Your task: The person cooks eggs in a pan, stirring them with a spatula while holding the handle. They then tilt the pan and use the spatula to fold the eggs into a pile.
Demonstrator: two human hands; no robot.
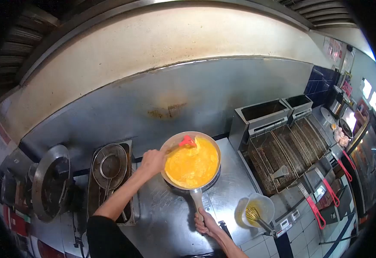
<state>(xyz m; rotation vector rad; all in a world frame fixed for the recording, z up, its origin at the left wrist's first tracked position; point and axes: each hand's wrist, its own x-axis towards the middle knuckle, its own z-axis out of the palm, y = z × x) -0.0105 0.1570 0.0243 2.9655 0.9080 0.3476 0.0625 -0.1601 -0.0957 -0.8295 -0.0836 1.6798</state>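
Observation:
A frying pan sits on a round burner, filled with yellow beaten egg that looks partly set, with pale folds near the rim. My right hand is closed around the pan's light handle, on the near side. Over the pan's left edge, my left hand grips a spatula with a red head. That head touches the egg near the far rim. Right of the pan stands a clear plastic jug with a yellow residue and a whisk leaning in it.
At right, a deep fryer holds wire baskets whose red handles stick out toward me. To the left are strainers over a metal container and a large wok. A steel wall rises behind the steel counter.

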